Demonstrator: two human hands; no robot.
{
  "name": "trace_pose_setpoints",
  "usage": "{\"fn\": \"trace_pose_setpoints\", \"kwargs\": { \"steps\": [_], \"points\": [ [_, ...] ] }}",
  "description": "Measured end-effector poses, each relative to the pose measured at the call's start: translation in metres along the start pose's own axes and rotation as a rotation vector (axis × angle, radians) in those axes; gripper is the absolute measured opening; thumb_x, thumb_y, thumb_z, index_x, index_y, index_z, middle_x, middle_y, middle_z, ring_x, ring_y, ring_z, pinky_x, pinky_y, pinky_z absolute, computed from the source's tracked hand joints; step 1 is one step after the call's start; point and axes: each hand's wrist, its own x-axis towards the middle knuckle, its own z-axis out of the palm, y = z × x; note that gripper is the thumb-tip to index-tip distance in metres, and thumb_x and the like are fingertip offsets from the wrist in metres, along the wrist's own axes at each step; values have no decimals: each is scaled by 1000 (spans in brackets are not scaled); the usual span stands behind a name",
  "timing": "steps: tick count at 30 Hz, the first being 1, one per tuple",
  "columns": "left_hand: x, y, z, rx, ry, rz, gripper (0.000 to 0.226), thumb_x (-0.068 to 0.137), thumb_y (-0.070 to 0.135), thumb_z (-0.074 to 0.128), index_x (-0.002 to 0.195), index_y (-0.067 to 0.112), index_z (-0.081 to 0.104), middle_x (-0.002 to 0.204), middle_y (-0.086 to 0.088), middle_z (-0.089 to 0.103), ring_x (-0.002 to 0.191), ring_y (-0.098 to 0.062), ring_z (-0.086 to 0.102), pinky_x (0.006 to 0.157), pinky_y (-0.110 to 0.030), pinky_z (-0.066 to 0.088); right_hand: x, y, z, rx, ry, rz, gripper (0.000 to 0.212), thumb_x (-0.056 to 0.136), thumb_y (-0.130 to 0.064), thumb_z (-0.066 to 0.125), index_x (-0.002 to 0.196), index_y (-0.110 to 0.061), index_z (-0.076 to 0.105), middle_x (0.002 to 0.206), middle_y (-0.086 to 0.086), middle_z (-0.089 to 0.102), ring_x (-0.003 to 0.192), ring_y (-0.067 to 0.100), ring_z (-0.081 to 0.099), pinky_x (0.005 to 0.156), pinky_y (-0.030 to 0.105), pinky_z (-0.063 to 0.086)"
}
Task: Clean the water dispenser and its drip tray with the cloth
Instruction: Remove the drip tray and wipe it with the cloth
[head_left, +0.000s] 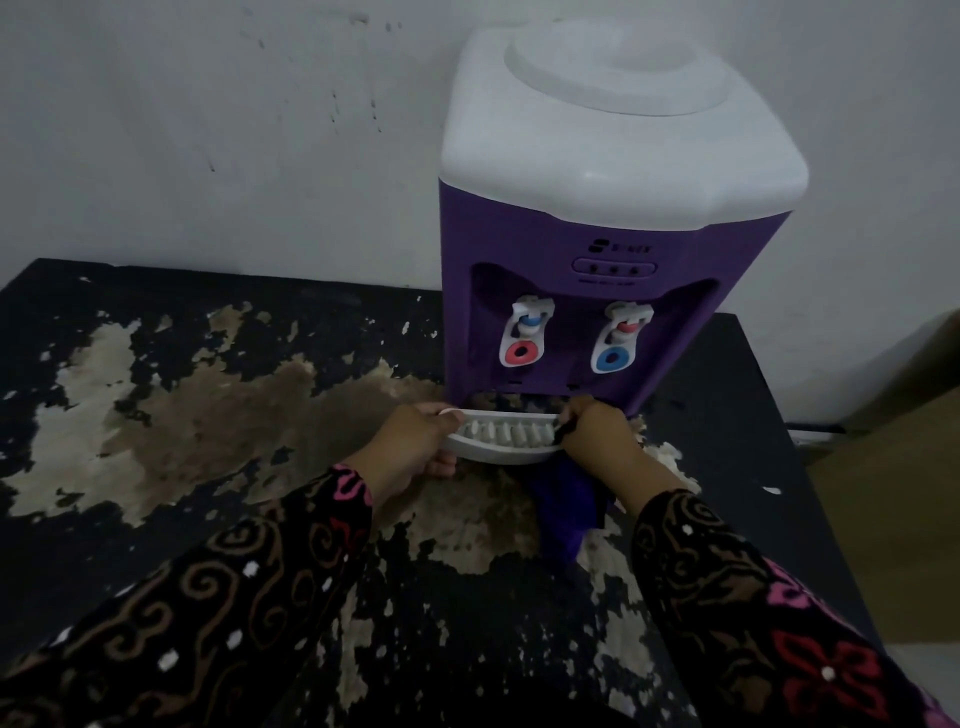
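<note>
A purple water dispenser with a white top stands at the back right of the table, with two white taps in its front recess. Just in front of its base is the white slotted drip tray, out of its slot. My left hand grips the tray's left end. My right hand holds the tray's right end and also clutches a dark blue cloth, which hangs down under that hand onto the table.
The black table has a badly peeled top with large pale and brown patches. A stained white wall rises behind it. A brown box-like object stands off the table's right edge.
</note>
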Motion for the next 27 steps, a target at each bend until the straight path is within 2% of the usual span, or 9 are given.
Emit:
{"fn": "trace_pose_setpoints", "kwargs": {
  "steps": [7, 15, 17, 20, 22, 24, 27],
  "points": [
    [0, 0, 0, 30, -10, 6, 22, 96, 21, 50, 114, 12, 59, 91, -12, 57, 65, -19, 57, 50, -23, 55, 1, -2, 3, -79, 34, -5, 20, 89, -8, 49, 104, 2, 58, 106, 19, 65, 96, 31, 61, 78, 32, 47],
    [-5, 4, 1, 41, -19, 25, 17, 96, 19, 51, 109, 13, 60, 84, -10, 57, 61, -19, 55, 46, -23, 54, 13, -7, 7, -86, -22, 57, 23, 87, -4, 47, 108, 4, 52, 113, 20, 61, 103, 31, 59, 82, 33, 48],
    [-6, 4, 1, 43, -24, 29, 17, 96, 18, 51, 109, 13, 60, 83, -10, 56, 60, -19, 55, 45, -22, 53, 11, -7, 9, -84, -6, 54, 23, 88, -4, 46, 108, 4, 50, 111, 20, 62, 101, 32, 60, 78, 34, 49],
    [-7, 5, 4, 41, -7, 56, 16, 96, 17, 51, 108, 12, 61, 81, -10, 56, 59, -18, 53, 43, -21, 51, 3, -2, 16, 54, 87, 115, 22, 86, -3, 47, 107, 3, 48, 103, 20, 63, 93, 34, 62, 68, 32, 45],
    [-9, 7, 4, 45, 16, 67, 13, 96, 16, 51, 104, 14, 60, 79, -9, 56, 58, -17, 51, 42, -20, 50, -1, 10, 15, 227, 224, 213, 21, 85, -2, 49, 104, 5, 49, 102, 24, 64, 92, 36, 62, 67, 30, 42],
    [-9, 7, 2, 49, 20, 78, 13, 96, 16, 51, 104, 14, 61, 79, -9, 56, 58, -16, 51, 42, -19, 49, -5, 23, 10, 374, 326, 310, 20, 85, -2, 51, 103, 8, 50, 102, 28, 63, 94, 37, 60, 67, 27, 38],
    [-8, 5, 1, 59, 18, 83, 15, 96, 16, 51, 106, 13, 61, 80, -9, 57, 59, -16, 51, 42, -19, 50, -8, 22, 3, 398, 347, 295, 24, 87, -6, 53, 107, 6, 57, 107, 24, 64, 99, 34, 60, 73, 26, 40]
  ]
}}
